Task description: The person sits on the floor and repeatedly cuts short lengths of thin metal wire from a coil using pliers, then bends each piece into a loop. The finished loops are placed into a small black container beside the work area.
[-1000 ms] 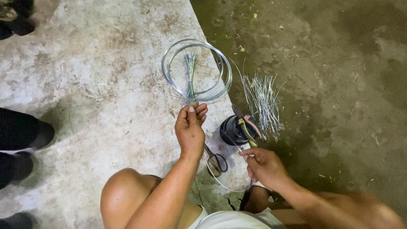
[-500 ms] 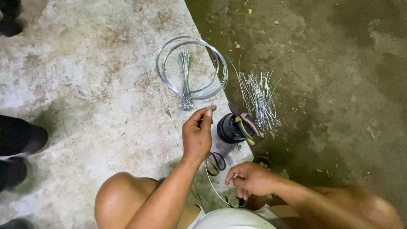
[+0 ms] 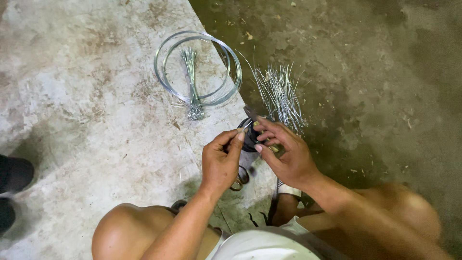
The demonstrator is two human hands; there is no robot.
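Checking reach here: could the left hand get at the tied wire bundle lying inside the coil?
Probably yes. The left hand is near the bundle in the wire coil, bare concrete between; its fingers pinch something small.

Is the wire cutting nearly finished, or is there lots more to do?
Partly done, by the look of it. One tied bundle of short wires already lies inside the wire coil, and a loose pile of cut wires sits on the darker floor. Now the left hand and right hand meet over a dark round object, pinching something thin. The coil looks largely unused, so plenty probably remains.
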